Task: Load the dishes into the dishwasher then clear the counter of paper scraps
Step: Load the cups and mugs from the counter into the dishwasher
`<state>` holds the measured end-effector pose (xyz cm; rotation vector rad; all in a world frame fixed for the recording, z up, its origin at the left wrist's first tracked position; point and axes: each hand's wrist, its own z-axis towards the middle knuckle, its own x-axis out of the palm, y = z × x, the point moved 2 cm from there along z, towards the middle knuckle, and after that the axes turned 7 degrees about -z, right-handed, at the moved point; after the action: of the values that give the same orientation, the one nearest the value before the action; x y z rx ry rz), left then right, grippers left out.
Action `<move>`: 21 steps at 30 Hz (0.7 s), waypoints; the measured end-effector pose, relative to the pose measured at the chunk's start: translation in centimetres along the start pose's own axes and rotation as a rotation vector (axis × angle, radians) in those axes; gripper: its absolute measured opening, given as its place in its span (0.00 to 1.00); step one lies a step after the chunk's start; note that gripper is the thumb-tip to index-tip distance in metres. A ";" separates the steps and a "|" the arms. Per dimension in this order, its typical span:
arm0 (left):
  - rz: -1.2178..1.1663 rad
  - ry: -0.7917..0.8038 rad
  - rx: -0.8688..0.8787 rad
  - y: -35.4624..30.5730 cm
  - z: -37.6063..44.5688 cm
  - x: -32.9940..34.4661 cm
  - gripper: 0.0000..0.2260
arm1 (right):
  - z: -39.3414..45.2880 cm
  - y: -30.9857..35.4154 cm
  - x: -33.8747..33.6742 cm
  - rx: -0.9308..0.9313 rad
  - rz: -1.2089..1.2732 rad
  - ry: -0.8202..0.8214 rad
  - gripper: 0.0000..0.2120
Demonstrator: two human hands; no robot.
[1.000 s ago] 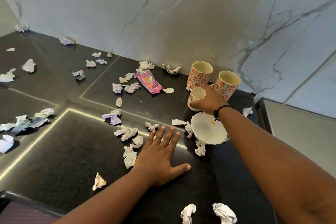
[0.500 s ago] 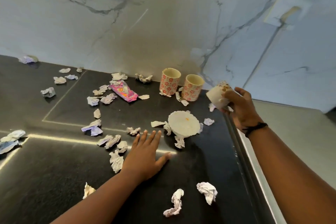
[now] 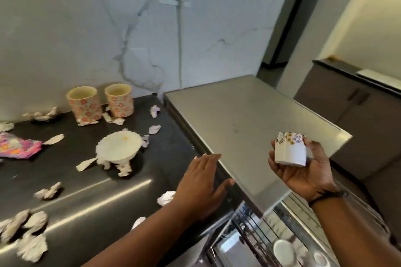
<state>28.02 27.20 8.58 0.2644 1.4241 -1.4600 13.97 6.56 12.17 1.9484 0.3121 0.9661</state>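
Head view: the right hand (image 3: 303, 167) is turned palm up with its fingers (image 3: 280, 169) curled around a small white cup (image 3: 290, 149) with purple and yellow flowers near its rim; the cup is held over the grey steel top (image 3: 238, 119) beside the counter. The left hand (image 3: 201, 186) is open, fingers straight and together, grasping nothing, near the right edge of the black counter (image 3: 91, 191). Below the hands, a dishwasher rack (image 3: 271, 240) shows with a white dish inside, blurred. On the counter, a white scalloped plate (image 3: 118, 147) lies among crumpled paper scraps (image 3: 32, 243), two flowered mugs (image 3: 84, 103) stand upright by the marble wall, and a pink wrapper (image 3: 17, 147) lies at the left.
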 end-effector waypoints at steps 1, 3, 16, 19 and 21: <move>0.001 0.045 0.040 -0.9 0.9 1.6 0.31 | -0.9 0.3 -1.9 -0.009 0.029 -0.051 0.35; 0.008 0.135 0.103 -2.3 2.2 4.4 0.31 | -2.3 0.5 -5.5 -0.006 0.085 -0.154 0.29; 0.373 0.473 0.331 -9.9 12.7 19.9 0.35 | -5.1 -0.4 -25.7 0.371 -0.182 -0.454 0.12; 0.482 0.567 0.302 -9.5 14.7 22.2 0.39 | -2.7 -1.8 -29.0 0.422 -0.598 -0.489 0.07; 0.480 0.595 0.269 -9.2 15.3 23.4 0.41 | -0.7 -3.2 -30.7 0.444 -0.785 -0.461 0.21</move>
<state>17.99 0.63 0.84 1.2057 1.4696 -1.2076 -6.36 -8.28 -5.72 2.0857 0.9849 -0.0750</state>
